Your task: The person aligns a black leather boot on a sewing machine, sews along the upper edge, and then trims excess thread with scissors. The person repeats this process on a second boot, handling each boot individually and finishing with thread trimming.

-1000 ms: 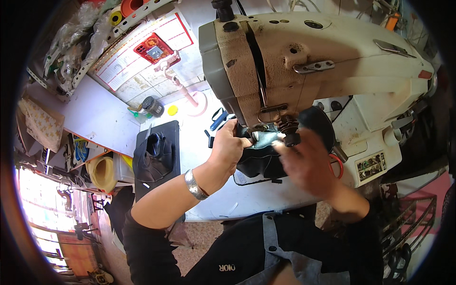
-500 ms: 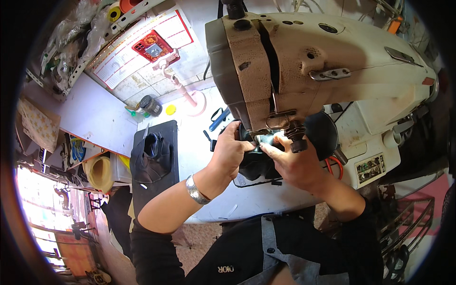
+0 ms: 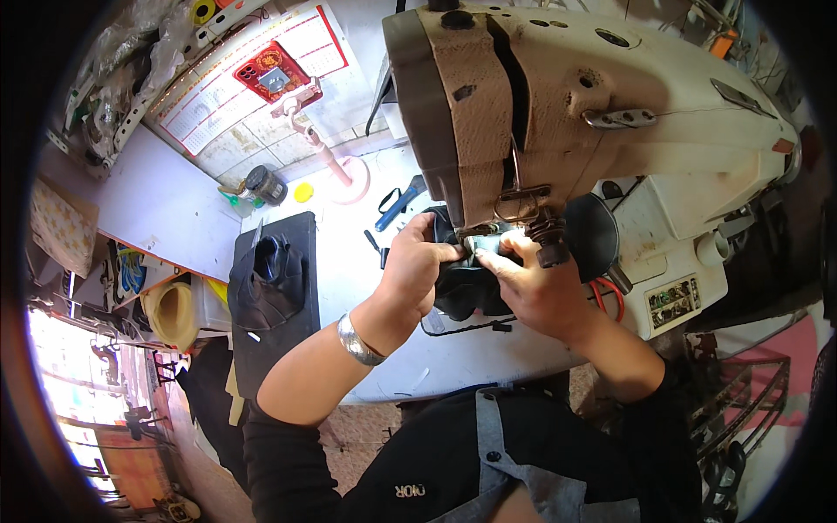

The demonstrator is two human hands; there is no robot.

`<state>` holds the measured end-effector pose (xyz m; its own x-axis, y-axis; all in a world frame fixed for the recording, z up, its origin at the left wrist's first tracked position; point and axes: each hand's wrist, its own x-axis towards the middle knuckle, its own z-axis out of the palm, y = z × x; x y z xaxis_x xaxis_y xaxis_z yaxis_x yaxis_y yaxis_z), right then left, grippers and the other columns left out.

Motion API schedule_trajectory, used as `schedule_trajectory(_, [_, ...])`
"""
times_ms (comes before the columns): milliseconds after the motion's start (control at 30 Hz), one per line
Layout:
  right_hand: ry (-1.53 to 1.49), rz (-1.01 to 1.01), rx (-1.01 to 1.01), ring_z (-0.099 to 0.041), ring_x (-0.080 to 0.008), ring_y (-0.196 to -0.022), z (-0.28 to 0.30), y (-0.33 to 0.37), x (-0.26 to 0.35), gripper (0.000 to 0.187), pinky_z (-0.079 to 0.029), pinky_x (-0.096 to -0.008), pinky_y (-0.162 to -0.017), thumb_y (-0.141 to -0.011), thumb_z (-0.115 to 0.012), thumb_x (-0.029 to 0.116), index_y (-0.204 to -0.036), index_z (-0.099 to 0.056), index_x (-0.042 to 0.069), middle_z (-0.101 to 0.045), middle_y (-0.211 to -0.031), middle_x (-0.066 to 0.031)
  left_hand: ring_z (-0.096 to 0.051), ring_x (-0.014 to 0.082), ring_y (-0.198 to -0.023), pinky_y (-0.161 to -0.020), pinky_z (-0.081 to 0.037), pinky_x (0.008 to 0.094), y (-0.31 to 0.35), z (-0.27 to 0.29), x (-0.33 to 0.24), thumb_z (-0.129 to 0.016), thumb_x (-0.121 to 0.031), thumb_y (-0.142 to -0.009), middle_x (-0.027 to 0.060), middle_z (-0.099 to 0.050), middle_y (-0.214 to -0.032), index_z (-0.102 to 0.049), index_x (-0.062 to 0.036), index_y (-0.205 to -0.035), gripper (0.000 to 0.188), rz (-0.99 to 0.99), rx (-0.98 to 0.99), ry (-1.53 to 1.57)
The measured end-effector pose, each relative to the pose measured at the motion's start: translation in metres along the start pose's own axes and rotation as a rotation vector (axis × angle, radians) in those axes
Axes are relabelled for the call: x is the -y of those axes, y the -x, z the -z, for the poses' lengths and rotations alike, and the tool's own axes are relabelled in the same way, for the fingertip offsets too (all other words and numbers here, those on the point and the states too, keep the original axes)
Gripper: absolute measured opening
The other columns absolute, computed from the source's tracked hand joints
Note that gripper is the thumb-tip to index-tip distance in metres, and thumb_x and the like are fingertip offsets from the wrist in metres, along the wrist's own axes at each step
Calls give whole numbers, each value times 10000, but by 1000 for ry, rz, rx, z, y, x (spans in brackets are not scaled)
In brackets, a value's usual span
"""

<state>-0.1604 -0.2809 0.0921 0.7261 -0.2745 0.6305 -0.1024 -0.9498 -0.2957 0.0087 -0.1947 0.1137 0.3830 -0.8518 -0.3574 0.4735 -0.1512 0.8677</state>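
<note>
A black leather piece (image 3: 471, 295), looking like a shoe upper with a pale greenish lining, lies under the needle area of a large beige sewing machine (image 3: 558, 122). My left hand (image 3: 415, 263) grips its left edge, thumb pressed on the lining. From the right, my right hand (image 3: 539, 292) pinches the lining with thumb and forefinger close to the left thumb. The needle itself is hidden by the machine head and my fingers. A second black leather shoe upper (image 3: 268, 283) stands on a dark board (image 3: 305, 253) to the left.
Behind my left hand lie a blue-handled tool (image 3: 401, 205), a yellow lid (image 3: 303, 192) and a dark jar (image 3: 265, 185). A pink stand (image 3: 349, 179) holds a red phone (image 3: 272, 74) before a wall calendar. A tray of small metal parts (image 3: 673, 302) sits at the right.
The whole view has shifted slightly, the machine now sitting a little further right. Both hands keep their hold on the leather piece, with only small movement of the fingers.
</note>
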Motion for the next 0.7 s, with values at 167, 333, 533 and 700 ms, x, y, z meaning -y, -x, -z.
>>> schedule_trajectory(167, [-24,7,-228,-508,-296,-767,-3,2,-9,124,-405,-401,-683,-686,-655,65,-754,-554,40,-488,-813,-104,-599,228,-904,-825,-512,346,0,2,-1,-497,132,-779,159,-575,-1036,-455,67,-1190,418,-21,4,-56])
schedule_trajectory(333, [83,-147,-248,-505,-339,-854,-26,-2,-12,303,-417,-423,-762,-652,-748,117,-849,-546,7,-508,-879,-139,-613,221,-949,-894,-486,325,1,11,-7,-516,100,-788,151,-593,-1071,-506,55,-1153,368,69,36,-34])
schedule_trajectory(533, [92,-260,-248,-500,-354,-899,-41,-8,-8,348,-405,-437,-821,-683,-771,156,-907,-566,-14,-519,-881,-153,-579,174,-864,-802,-491,270,4,19,-12,-518,75,-786,119,-552,-1032,-397,63,-1276,505,105,97,11])
schedule_trajectory(700, [-38,-215,-116,-506,-319,-874,-6,-2,14,144,-382,-445,-811,-781,-673,136,-862,-573,72,-533,-854,-114,-554,151,-809,-743,-483,236,11,21,-21,-545,28,-767,92,-545,-984,-420,56,-1239,489,118,160,-104])
